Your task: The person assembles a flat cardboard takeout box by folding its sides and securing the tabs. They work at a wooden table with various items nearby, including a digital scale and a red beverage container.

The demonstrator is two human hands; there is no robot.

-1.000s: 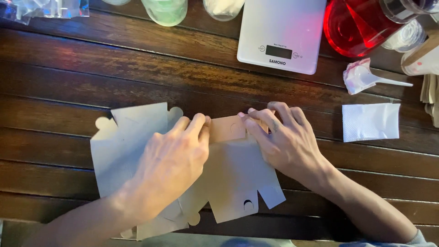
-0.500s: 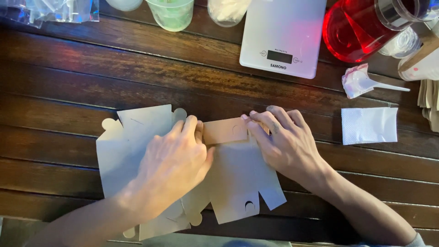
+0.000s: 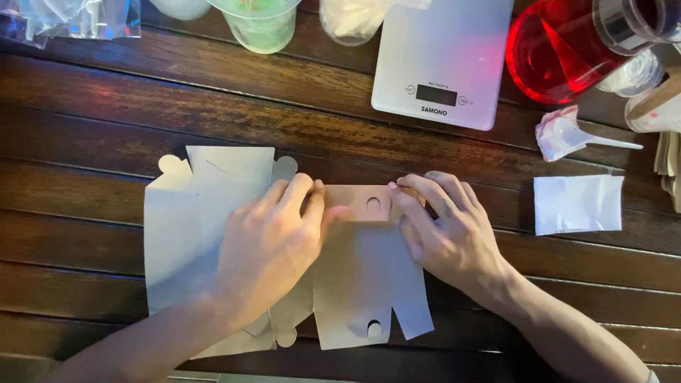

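Flap now folded up, its half-round notch exposed; both hands barely shifted. Dark plank desk [image 3: 85,120] carries flat die-cut cardboard box blank [image 3: 191,213], matte, tabbed, centred. White kitchen scale [image 3: 443,60] behind, red jug [image 3: 550,53] far right, white napkin [image 3: 576,204] beside. Left hand [image 3: 273,245] flat, pressing blank. Right hand [image 3: 447,227] fingertips pinning folded flap [image 3: 362,204]; no closed grip.

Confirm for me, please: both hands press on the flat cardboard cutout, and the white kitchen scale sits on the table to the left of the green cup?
Not quite. In the head view, the white kitchen scale sits right of the green cup. Both the left hand and right hand do press on the flat cardboard cutout.
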